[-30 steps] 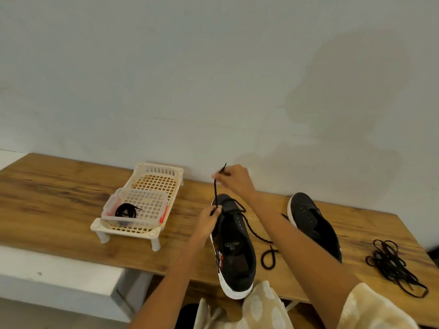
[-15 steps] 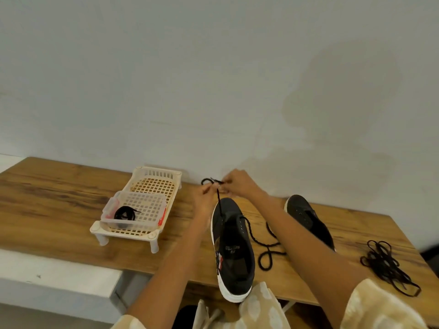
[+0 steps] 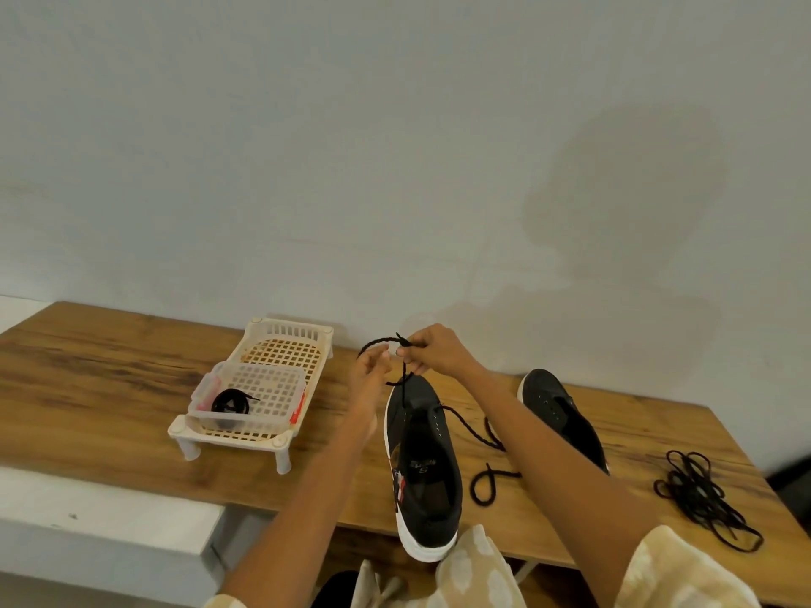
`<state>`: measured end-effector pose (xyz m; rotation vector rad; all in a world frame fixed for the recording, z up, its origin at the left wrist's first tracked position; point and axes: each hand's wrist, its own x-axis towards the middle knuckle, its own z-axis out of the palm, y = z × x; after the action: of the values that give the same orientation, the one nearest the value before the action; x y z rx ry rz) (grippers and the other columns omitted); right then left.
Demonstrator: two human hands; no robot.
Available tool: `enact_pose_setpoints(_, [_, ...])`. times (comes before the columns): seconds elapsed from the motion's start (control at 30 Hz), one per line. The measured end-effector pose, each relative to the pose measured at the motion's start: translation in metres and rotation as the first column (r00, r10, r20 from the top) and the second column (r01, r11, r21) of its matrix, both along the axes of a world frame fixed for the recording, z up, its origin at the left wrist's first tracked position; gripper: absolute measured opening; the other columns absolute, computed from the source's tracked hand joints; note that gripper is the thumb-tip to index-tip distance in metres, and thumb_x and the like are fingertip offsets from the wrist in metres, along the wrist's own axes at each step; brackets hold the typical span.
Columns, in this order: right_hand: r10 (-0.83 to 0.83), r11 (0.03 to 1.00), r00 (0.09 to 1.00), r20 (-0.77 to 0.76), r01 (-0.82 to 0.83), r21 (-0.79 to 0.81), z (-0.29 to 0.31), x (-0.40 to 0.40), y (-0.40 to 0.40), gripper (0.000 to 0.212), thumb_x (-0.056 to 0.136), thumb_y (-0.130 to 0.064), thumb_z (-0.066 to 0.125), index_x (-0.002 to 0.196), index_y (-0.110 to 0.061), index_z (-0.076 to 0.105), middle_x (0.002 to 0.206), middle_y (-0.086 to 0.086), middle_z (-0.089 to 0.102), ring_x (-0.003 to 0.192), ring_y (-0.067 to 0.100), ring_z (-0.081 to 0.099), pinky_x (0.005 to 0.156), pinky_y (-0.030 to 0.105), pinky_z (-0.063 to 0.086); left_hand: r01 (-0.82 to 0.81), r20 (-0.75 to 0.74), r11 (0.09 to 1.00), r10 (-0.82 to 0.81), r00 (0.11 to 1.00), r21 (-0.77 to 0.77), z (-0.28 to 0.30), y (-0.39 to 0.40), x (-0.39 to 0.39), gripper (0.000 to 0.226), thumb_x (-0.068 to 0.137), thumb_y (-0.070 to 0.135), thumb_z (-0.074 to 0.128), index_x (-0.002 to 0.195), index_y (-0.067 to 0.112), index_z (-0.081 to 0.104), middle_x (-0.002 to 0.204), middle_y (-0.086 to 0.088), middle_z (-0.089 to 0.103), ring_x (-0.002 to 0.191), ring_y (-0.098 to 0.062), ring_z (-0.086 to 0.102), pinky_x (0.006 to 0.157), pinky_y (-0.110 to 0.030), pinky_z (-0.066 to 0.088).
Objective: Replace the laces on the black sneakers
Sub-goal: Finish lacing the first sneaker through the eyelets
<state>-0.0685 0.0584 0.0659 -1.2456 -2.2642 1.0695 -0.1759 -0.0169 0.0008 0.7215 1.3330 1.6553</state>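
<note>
Lace loop now higher; coiled lace in tub

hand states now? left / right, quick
Left hand: fingers at the lace loop; grip cannot be told.
Right hand: pinches the lace above the near sneaker.

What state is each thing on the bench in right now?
Near sneaker: upright, lace only partly threaded.
Lace: one end looped at the hands, the rest trailing on the bench.
Right hand: pinches the lace.
Left hand: fingers at the loop.
Far sneaker: unlaced, eyelets bare.
Loose laces: tangled heap.
Clear box: open, coiled lace inside.
</note>
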Motion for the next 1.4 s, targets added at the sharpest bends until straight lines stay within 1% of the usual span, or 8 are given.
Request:
enact_pose_setpoints(0.13, [-0.098,0.995,0.984,-0.147,0.094,-0.035,-0.004,0.003,-0.008,0.025,0.093,-0.029,0.058,0.09,-0.008,0.071,0.07,0.011,0.065,0.052,0.013,0.061,0.055,0.018,0.052,0.317,-0.134,0.945,-0.326,0.936,-0.085,0.014,0.005,-0.002,0.024,0.092,0.008,0.056,0.115,0.012,0.058,0.097,-0.003,0.067,0.089,-0.015,0.064,0.075,-0.02,0.05])
enact_pose_setpoints(0.27, [-0.253,0.967,0.955,-0.151,0.25,-0.042,-0.012,0.018,-0.003,0.036,0.099,-0.034,0.044,0.108,-0.009,0.067,0.074,0.004,0.057,0.062,0.014,0.053,0.071,0.034,0.055,0.276,-0.257,0.947,-0.311,0.915,-0.164,0.027,0.013,-0.004,0.023,0.1,0.025,0.044,0.102,0.011,0.063,0.06,0.003,0.044,0.054,-0.011,0.044,0.055,-0.018,0.042])
enact_pose_setpoints(0.5, [-0.048,0.968,0.929,0.368,0.134,-0.211,-0.077,0.062,-0.015,0.064,0.095,-0.052,0.04,0.141,-0.007,0.038,0.145,0.012,0.042,0.132,0.029,0.041,0.11,0.04,0.034,0.208,-0.379,0.955,-0.276,0.883,-0.211,0.045,0.033,-0.007,0.033,0.102,0.029,0.037,0.086,0.008,0.056,0.057,0.001,0.037,0.04,-0.006,0.037,0.044,-0.016,0.034])
enact_pose_setpoints(0.63, [-0.019,0.97,0.895,0.446,0.125,-0.21,-0.074,0.076,-0.01,0.035,0.094,-0.037,0.054,0.114,-0.01,0.061,0.107,0.01,0.065,0.099,0.02,0.062,0.085,0.028,0.046,0.213,-0.42,0.961,-0.268,0.867,-0.175,0.064,0.035,-0.001,0.034,0.102,0.029,0.037,0.079,0.013,0.055,0.058,0.0,0.038,0.051,-0.013,0.035,0.053,-0.025,0.037])
enact_pose_setpoints(0.83, [-0.253,0.942,0.967,-0.02,0.241,-0.232,0.041,0.071,0.006,0.034,0.092,-0.038,0.057,0.071,-0.011,0.055,0.063,0.003,0.05,0.055,0.013,0.049,0.064,0.027,0.045,0.297,-0.484,0.953,-0.288,0.826,-0.06,0.139,0.036,0.017,0.027,0.102,0.027,0.038,0.089,0.006,0.05,0.062,0.0,0.038,0.053,-0.012,0.037,0.058,-0.027,0.04])
enact_pose_setpoints(1.1, [-0.271,0.956,0.685,-0.677,0.108,-0.273,0.192,0.065,-0.008,0.028,0.095,-0.039,0.052,0.079,-0.017,0.059,0.094,0.001,0.065,0.089,0.015,0.061,0.085,0.032,0.047,0.235,-0.48,0.968,-0.167,0.861,0.084,0.248,0.041,0.039,0.03,0.102,0.022,0.034,0.096,0.005,0.057,0.073,-0.004,0.054,0.059,-0.016,0.051,0.061,-0.026,0.046])
enact_pose_setpoints(1.27, [-0.229,0.971,0.564,-0.794,0.08,-0.224,0.217,0.07,-0.016,0.019,0.096,-0.023,0.054,0.097,-0.007,0.065,0.089,0.004,0.065,0.081,0.016,0.063,0.087,0.032,0.053,0.234,-0.514,0.967,-0.151,0.844,0.102,0.271,0.039,0.049,0.029,0.1,0.017,0.038,0.108,0.003,0.062,0.094,-0.009,0.063,0.069,-0.016,0.06,0.068,-0.026,0.05])
enact_pose_setpoints(1.4, [-0.317,0.948,0.697,-0.644,0.247,-0.2,0.186,0.072,-0.019,0.026,0.095,-0.003,0.047,0.115,0.001,0.062,0.081,0.006,0.054,0.057,0.014,0.046,0.054,0.023,0.044,0.216,-0.508,0.975,-0.165,0.846,0.044,0.253,0.035,0.049,0.029,0.1,0.016,0.04,0.115,0.002,0.06,0.084,-0.007,0.06,0.057,-0.015,0.053,0.055,-0.025,0.046])
